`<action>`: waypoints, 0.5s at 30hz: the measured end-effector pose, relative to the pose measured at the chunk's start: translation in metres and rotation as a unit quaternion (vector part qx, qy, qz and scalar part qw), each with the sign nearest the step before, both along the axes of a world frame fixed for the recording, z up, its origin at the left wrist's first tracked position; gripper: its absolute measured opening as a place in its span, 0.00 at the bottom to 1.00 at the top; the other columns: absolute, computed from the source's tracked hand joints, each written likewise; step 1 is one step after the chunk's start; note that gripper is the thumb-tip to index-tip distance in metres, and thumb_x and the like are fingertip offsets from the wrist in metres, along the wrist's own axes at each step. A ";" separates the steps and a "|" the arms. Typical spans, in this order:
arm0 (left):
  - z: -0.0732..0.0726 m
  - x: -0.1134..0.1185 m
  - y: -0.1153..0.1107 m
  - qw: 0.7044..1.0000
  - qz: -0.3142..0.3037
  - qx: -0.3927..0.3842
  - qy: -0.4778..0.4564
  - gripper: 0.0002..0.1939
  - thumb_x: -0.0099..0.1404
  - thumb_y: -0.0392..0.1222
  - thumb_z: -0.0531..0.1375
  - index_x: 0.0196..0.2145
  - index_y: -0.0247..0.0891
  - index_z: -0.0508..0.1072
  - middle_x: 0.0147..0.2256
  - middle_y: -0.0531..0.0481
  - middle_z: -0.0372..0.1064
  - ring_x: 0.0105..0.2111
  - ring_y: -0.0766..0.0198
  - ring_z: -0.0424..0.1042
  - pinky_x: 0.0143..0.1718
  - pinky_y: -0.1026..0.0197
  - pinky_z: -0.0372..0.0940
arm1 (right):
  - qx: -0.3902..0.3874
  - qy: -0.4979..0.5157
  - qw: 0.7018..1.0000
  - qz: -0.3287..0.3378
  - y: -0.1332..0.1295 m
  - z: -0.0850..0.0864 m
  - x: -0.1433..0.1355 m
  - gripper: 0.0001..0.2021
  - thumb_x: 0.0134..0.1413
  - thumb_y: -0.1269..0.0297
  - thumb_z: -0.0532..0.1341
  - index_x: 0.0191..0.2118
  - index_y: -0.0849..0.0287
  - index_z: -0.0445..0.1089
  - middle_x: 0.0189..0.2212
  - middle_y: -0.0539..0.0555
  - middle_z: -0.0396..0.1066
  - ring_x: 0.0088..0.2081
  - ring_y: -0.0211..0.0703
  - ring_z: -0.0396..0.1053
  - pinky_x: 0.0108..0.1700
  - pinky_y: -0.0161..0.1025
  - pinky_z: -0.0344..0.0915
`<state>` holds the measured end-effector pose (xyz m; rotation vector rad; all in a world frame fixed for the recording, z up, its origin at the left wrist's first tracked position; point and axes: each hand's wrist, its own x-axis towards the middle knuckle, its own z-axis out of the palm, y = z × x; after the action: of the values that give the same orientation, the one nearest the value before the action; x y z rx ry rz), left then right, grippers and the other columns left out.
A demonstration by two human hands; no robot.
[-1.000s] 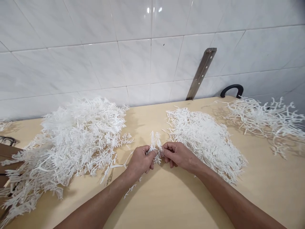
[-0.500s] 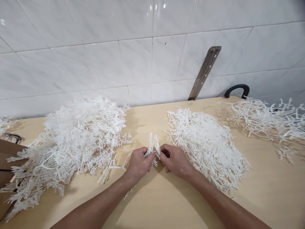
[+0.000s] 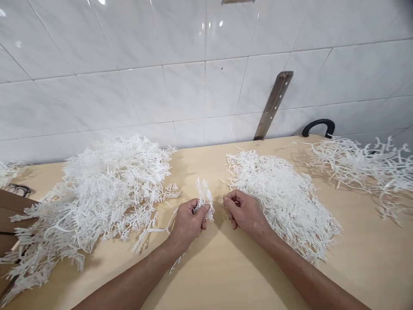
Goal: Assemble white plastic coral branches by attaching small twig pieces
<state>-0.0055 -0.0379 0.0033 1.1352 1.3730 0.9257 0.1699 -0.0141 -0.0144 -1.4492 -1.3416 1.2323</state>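
Note:
My left hand is closed, thumb against fingers, on a white branched plastic sprig. The sprig's fine tips stick up and out past the thumb, and a thin branched stem trails below the wrist. A short gap to the right, my right hand is pinched above the table. Whether a small piece sits between its fingertips I cannot make out. Close beside the right hand lies a heap of small white sprig pieces. Left of my left hand is a larger, looser pile of white branched sprigs.
Bare white branching stems lie on the wooden table at the far right, near a black curved handle. A metal strip leans on the tiled wall. At the left edge are a brown box and eyeglasses.
My right hand has drawn away to the right from the sprig, widening the gap between the hands. The left hand keeps hold of the sprig. The view has tilted slightly upward.

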 end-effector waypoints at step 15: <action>0.000 -0.005 0.003 0.996 -0.064 -0.011 0.056 0.16 0.60 0.53 0.59 0.25 0.38 0.65 0.14 0.57 0.60 0.13 0.72 0.52 0.15 0.69 0.46 | 0.285 -0.347 0.881 -0.152 0.010 0.021 0.035 0.08 0.58 0.65 0.55 0.40 0.58 0.69 0.40 0.59 0.75 0.29 0.44 0.71 0.41 0.44 0.66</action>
<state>-0.0110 -0.0354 0.0035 1.2588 1.3796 0.7636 0.2048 -0.0036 0.0068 -1.6171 -1.6557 0.0475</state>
